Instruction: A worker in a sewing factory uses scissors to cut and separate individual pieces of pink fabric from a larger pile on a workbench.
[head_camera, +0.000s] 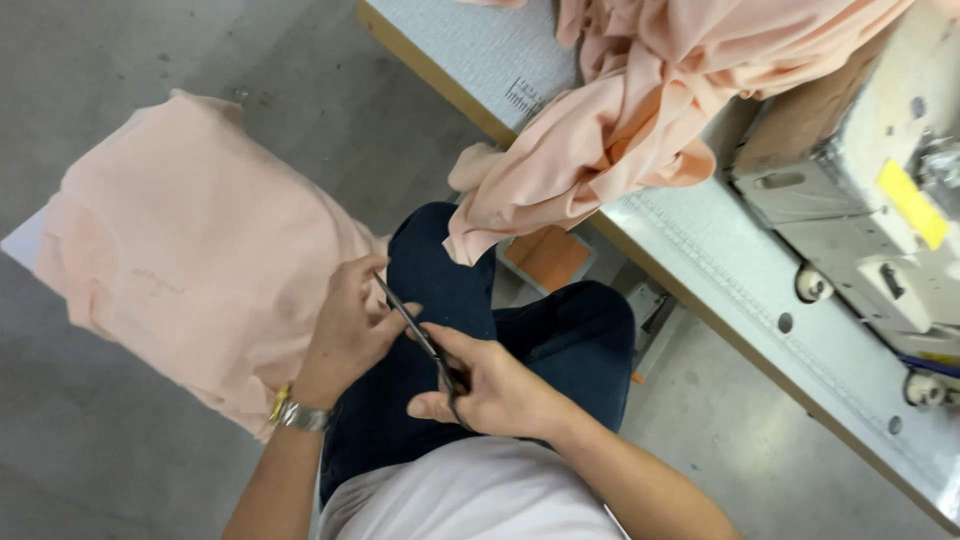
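Right hand (495, 390) clamped on scissors (425, 345) over lap. Left hand (350, 330) pinching blade end, fingers together, beside peach stack (190, 250). More peach cloth (620, 120) draped off table (700, 260) by sewing machine (870, 190).

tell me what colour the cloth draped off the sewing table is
Pale peach-pink cloth, in the head view.

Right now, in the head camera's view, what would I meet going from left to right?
Peach fabric pile on the floor → left hand → dark scissors → right hand → peach cloth draped off the table edge → sewing machine.
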